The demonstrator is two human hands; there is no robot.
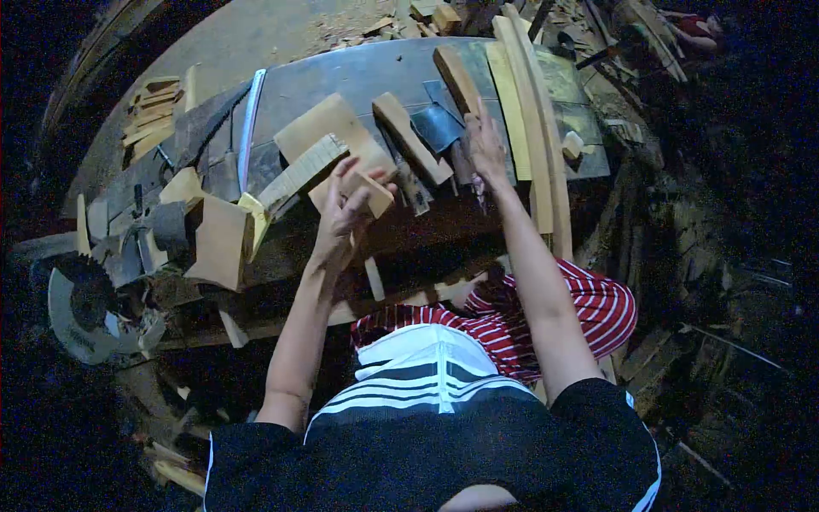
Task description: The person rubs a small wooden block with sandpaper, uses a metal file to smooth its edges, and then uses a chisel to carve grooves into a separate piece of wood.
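My left hand (343,205) is closed around a small flat piece of wood (373,195), fingers on its far side. Just beyond it lie a pale ridged wooden strip (305,173) and a broad wooden board (328,126). My right hand (485,154) is over the bench, fingers stretched forward at the near end of a brown wooden block (457,78). Left of that hand are a dark blue-grey flat piece (437,128) and another long wooden block (411,138). Dark narrow pieces lie partly hidden beside the right palm.
Long wooden planks (536,119) run along the bench's right side, with a small pale block (572,144) beyond. A handsaw (209,128) and a light metal straightedge (252,128) lie left. A toothed circular blade (77,299) stands at the lower left, near a cut board (220,243).
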